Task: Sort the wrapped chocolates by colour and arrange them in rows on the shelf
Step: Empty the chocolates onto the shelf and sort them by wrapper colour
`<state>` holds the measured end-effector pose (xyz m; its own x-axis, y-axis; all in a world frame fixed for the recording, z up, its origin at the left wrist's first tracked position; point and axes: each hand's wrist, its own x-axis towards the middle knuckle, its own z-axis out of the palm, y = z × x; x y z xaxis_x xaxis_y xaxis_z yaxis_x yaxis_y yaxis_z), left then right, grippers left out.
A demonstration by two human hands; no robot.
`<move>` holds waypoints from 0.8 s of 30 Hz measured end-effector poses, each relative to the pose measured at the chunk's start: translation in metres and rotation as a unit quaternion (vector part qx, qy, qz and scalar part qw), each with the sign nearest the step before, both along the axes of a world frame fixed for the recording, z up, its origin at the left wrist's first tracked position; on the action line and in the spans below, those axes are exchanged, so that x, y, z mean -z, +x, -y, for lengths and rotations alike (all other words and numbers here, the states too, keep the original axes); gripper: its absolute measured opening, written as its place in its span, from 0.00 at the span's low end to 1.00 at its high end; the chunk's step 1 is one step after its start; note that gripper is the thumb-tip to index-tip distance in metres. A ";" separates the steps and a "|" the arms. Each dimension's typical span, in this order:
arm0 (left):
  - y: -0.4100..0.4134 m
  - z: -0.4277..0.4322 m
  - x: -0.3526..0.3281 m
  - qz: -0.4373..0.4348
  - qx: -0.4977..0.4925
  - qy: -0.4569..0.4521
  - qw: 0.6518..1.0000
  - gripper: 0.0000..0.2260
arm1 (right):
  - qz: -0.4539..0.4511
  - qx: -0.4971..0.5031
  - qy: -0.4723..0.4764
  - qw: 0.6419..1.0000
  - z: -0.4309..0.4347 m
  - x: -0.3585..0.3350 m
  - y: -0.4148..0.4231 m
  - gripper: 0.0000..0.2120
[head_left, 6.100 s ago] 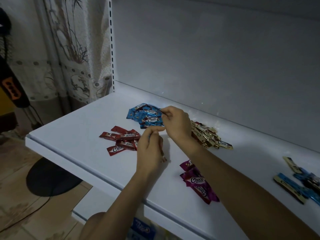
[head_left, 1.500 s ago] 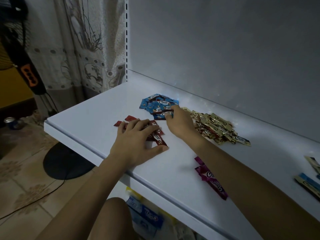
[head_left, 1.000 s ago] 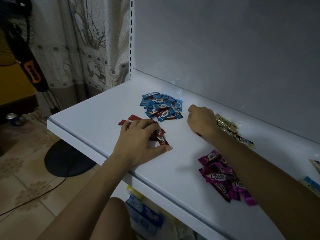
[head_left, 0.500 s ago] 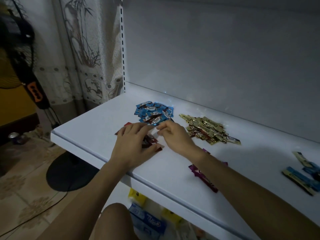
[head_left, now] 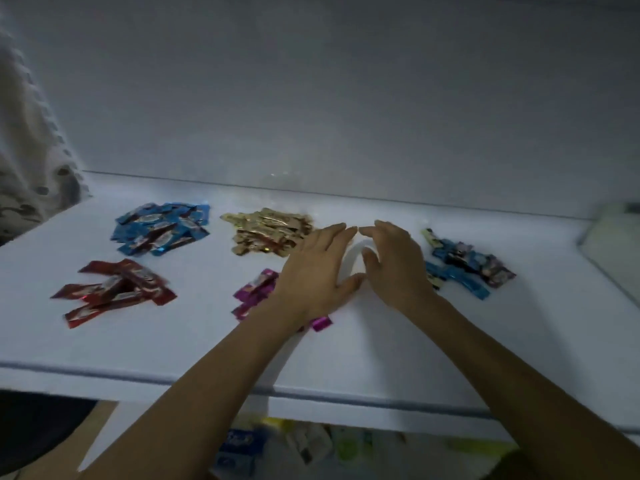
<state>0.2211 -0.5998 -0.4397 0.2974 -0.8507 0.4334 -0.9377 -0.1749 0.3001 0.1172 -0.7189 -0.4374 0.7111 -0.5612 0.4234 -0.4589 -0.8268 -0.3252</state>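
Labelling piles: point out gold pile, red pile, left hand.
gold pile [head_left: 268, 232], head view, middle of heap.
red pile [head_left: 114, 291], head view, centre wrappers.
left hand [head_left: 317, 271], head view, back of hand.

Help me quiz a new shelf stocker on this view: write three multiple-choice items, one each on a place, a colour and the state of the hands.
1. Where does the red pile lie relative to the blue pile?
A. Behind it
B. In front of it, toward the front edge of the shelf
C. On top of it

2. Which chocolates does the left hand partly hide?
A. magenta chocolates
B. Green ones
C. Orange ones

3. How are the left hand and the right hand?
A. Both pinch wrappers
B. Both are open and hold nothing
C. One is out of view

Answers:
1. B: the red pile sits nearer the front edge than the blue pile.
2. A: magenta wrappers show on either side of the left wrist.
3. B: the fingers are extended with nothing between them.
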 end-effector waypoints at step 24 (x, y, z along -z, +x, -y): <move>-0.090 0.127 0.033 -0.104 0.003 0.080 0.991 0.52 | -0.153 0.030 0.120 0.980 0.134 0.006 -0.054 0.14</move>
